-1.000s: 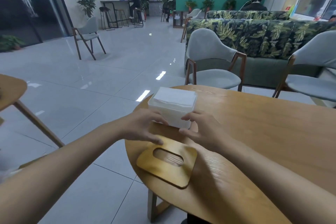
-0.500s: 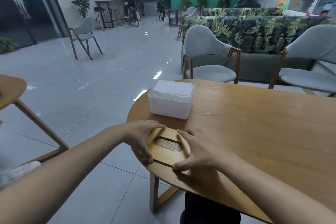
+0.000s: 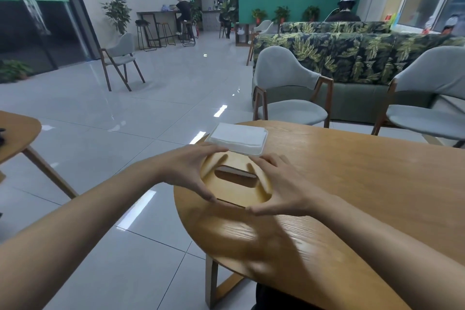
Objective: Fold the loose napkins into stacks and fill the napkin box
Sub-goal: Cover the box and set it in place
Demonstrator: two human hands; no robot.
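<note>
Closing the filled dispenser. The flat, rounded-rectangular light-wood lid (image 3: 236,195), cut with an oval slot, is held clear of the tabletop and tilted, its far edge just in front of the white rectangular plastic box (image 3: 263,142). Half a second earlier the lid lies flat near the table's edge with both hands settling on it; a second earlier the hands are at the box itself. The lid has thus been picked up and brought toward the box.

The left hand (image 3: 191,171) grips the lid's left edge and the right hand (image 3: 281,189) its right edge, fingers over the far side and thumbs meeting at the near side.

The box stands at the far left of the round pale-wood table (image 3: 352,184), and a neat stack of white folded napkins (image 3: 237,134) rises slightly above its rim. Folding and filling therefore appear complete; seating the lid squarely over the stack is probably the remaining step. A grey upholstered chair (image 3: 286,98) stands beyond the table.
</note>
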